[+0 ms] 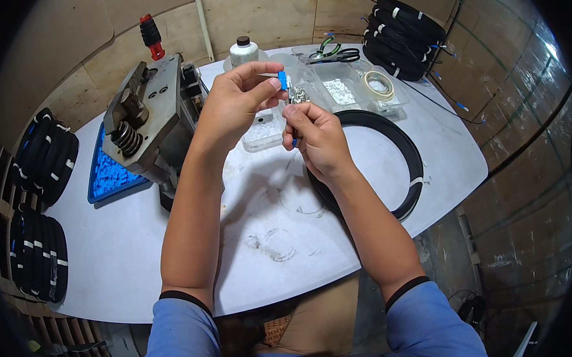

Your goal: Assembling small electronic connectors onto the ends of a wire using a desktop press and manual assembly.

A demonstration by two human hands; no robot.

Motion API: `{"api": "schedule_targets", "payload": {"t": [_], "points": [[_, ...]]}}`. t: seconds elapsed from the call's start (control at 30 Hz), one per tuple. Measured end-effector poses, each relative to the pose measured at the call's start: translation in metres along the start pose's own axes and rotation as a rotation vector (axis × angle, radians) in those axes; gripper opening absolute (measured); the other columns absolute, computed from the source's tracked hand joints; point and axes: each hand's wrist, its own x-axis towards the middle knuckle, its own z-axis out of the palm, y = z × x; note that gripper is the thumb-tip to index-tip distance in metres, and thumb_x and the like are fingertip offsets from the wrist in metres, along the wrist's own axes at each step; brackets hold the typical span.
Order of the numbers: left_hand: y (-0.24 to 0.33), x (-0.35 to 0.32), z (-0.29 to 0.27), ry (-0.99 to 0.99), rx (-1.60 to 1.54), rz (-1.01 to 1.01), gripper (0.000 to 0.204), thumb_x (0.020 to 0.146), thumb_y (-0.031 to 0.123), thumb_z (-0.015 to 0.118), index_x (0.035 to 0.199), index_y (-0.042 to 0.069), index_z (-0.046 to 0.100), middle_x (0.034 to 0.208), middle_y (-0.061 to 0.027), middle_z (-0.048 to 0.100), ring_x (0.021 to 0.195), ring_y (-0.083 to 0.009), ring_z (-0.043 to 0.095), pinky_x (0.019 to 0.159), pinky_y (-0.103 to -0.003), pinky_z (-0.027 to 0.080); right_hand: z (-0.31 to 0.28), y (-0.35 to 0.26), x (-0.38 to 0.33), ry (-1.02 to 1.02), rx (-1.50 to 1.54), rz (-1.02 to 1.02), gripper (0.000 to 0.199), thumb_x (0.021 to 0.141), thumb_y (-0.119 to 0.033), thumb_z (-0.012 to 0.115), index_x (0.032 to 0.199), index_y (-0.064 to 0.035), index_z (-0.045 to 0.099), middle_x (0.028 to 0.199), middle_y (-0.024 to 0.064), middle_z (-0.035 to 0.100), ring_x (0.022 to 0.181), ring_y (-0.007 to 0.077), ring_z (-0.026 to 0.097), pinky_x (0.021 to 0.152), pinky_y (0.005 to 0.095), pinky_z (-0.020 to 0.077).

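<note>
My left hand (pixel 230 107) is raised over the table, pinching a small blue plastic connector piece (pixel 283 80) between thumb and fingers. Just below it, my right hand (pixel 323 138) grips the thin dark end of a cable (pixel 290 99) in a thumb-and-finger pinch. Cable end and connector piece almost meet; whether they are joined is too small to tell. Another bit of blue shows under the right hand's fingers. Beside my right wrist a coil of black cable (pixel 416 165) lies flat, bound with white tape.
A metal press (pixel 160 114) stands left, beside a blue tray (pixel 91 185) of blue parts. Behind my hands is a clear compartment box (pixel 360 110) with small parts and a tape roll (pixel 378 86). Farther back are a bottle (pixel 244 53), pliers (pixel 326 49) and stacked cable coils (pixel 401 40).
</note>
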Motion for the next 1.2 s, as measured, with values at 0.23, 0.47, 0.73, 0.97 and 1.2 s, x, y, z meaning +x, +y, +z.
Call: {"api": "schedule_targets", "payload": {"t": [0.23, 0.47, 0.73, 0.97, 1.2], "points": [[-0.0022, 0.0010, -0.0008, -0.007, 0.023, 0.011, 0.027, 0.091, 0.011, 0.066, 0.117, 0.002, 0.064, 0.098, -0.0053, 0.067, 0.089, -0.0134, 0.064, 0.083, -0.027, 0.052, 0.0002, -0.0016, -0.0009, -0.022, -0.015, 0.004, 0.021, 0.095, -0.025, 0.066, 0.086, -0.0059, 0.062, 0.069, 0.0018, 0.062, 0.058, 0.0093, 0.058, 0.054, 0.0234, 0.0458], [-0.0019, 0.0008, -0.0024, -0.013, 0.009, 0.011, 0.028, 0.091, 0.011, 0.066, 0.117, 0.001, 0.063, 0.098, -0.0062, 0.067, 0.090, -0.0140, 0.064, 0.083, -0.028, 0.052, 0.0010, -0.0002, -0.0013, -0.021, 0.003, -0.009, 0.020, 0.094, -0.023, 0.066, 0.086, -0.0050, 0.063, 0.069, 0.0018, 0.062, 0.059, 0.0099, 0.058, 0.054, 0.0241, 0.0460], [-0.0036, 0.0022, -0.0031, 0.010, 0.004, 0.023, 0.027, 0.091, 0.007, 0.065, 0.116, -0.003, 0.063, 0.098, -0.0099, 0.068, 0.088, -0.0154, 0.065, 0.081, -0.027, 0.054, 0.0010, 0.0032, -0.0002, 0.003, 0.002, -0.044, 0.017, 0.092, -0.018, 0.069, 0.091, -0.0020, 0.066, 0.072, 0.0013, 0.061, 0.061, 0.0084, 0.056, 0.055, 0.0236, 0.0475], [-0.0024, 0.0012, -0.0067, -0.010, -0.014, 0.031, 0.028, 0.091, 0.009, 0.067, 0.117, -0.001, 0.063, 0.099, -0.0086, 0.067, 0.090, -0.0164, 0.065, 0.084, -0.029, 0.053, 0.0039, 0.0021, -0.0016, 0.036, 0.003, -0.003, 0.019, 0.091, -0.020, 0.071, 0.090, -0.0020, 0.065, 0.073, 0.0020, 0.063, 0.062, 0.0080, 0.057, 0.055, 0.0230, 0.0479], [-0.0010, 0.0001, -0.0044, -0.017, -0.025, 0.021, 0.028, 0.091, 0.009, 0.067, 0.117, -0.001, 0.063, 0.099, -0.0083, 0.067, 0.091, -0.0167, 0.065, 0.085, -0.029, 0.053, 0.0052, 0.0004, -0.0033, 0.054, -0.020, -0.045, 0.021, 0.091, -0.021, 0.071, 0.082, -0.0031, 0.062, 0.070, 0.0029, 0.063, 0.059, 0.0088, 0.058, 0.055, 0.0232, 0.0480]]}}
